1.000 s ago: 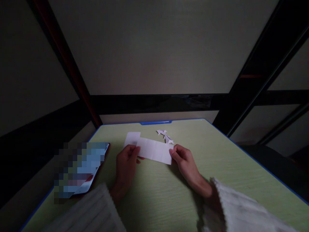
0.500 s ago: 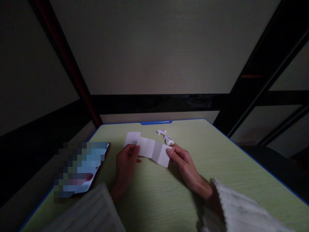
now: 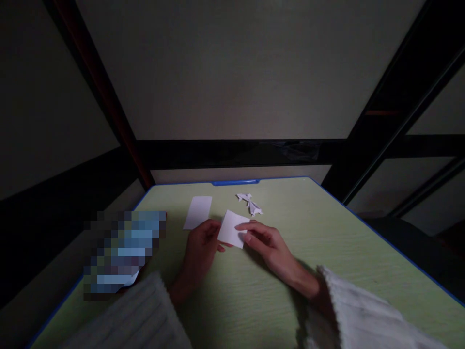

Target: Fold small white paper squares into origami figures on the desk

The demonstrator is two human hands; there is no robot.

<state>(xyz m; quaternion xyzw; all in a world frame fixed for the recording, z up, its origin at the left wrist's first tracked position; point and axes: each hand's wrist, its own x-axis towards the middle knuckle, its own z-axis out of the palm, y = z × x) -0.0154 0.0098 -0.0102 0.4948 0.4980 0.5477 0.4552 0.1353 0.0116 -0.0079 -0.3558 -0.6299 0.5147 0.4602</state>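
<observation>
Green worktop with a blue rim, and the left hand and right hand meet near its middle, fingers of both pinched shut on a folded white paper. Just left of that, a flat white slip lies on the worktop. A tiny paper figure sits behind it (too dark to make out its shape).

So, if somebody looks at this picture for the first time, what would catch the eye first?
First, the small white folded paper, bright in the dim scene, pinched between the left hand and the right hand near the middle of the green table. Behind it on the table lie a flat white slip and, further right, a tiny origami figure.
</observation>
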